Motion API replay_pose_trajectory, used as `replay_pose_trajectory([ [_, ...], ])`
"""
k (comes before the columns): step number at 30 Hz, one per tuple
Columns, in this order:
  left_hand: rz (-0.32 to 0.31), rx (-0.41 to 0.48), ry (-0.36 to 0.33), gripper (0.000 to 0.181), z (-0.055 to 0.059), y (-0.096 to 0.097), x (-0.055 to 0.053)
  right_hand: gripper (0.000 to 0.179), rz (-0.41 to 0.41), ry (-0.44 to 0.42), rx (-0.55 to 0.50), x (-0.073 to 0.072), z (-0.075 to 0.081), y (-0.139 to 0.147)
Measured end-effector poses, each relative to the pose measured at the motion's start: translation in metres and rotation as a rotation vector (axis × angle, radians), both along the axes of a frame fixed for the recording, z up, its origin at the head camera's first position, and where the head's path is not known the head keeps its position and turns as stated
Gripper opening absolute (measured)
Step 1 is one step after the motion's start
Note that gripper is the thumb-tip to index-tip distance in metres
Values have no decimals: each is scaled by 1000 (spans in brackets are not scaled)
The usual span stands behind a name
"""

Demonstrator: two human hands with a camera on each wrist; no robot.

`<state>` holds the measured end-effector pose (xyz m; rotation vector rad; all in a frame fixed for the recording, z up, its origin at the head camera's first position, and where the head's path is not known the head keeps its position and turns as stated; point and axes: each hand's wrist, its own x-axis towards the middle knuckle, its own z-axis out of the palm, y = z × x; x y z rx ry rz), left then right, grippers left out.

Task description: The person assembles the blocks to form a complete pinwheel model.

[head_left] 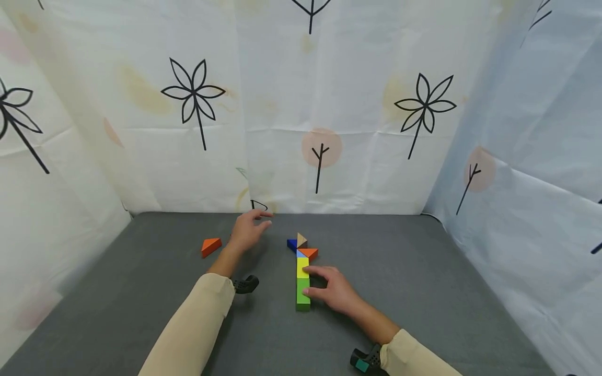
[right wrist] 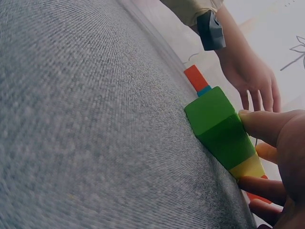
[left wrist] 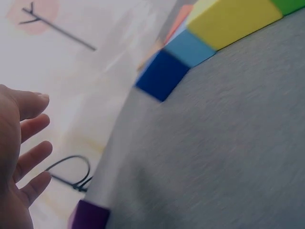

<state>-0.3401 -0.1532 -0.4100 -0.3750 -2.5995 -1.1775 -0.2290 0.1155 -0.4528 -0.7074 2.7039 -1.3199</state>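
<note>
Clock directions are as the head view shows them. Six blocks stand together on the grey table (head_left: pixel 400 271): the green block (head_left: pixel 303 292) at 6 o'clock, the yellow block (head_left: pixel 302 265) against it, then the light blue block (head_left: pixel 299 253). Around that last one sit the orange block (head_left: pixel 310 253) at 3 o'clock, the tan block (head_left: pixel 303 241) at 12 and the dark blue block (head_left: pixel 291 243) between 10 and 11.

The right hand (head_left: pixel 335 290), at 4 o'clock from yellow, has thumb on green and a fingertip on yellow, fingers extended, a touch more than a clasp. The left hand (head_left: pixel 246 230), at 10 o'clock, has its fingers loosely spread and holds nothing.

I judge this joined group well along. Outside it are a loose orange wedge (head_left: pixel 211 246), about 9 o'clock from yellow, and a purple block (left wrist: pixel 90 215) at 7 o'clock in the left wrist view; whether either belongs, I cannot tell
</note>
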Motion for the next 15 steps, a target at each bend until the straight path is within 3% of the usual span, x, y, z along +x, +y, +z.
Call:
replay_pose_trajectory([
  [5, 34, 32, -7, 25, 6, -17, -2, 49, 1, -4, -21, 0, 0, 1],
  [10, 76, 62, -15, 27, 2, -33, -5, 49, 3, -2, -13, 0, -1, 2],
  [15, 105, -44, -52, 32, -7, -47, -6, 49, 8, 7, -5, 0, -1, 1],
])
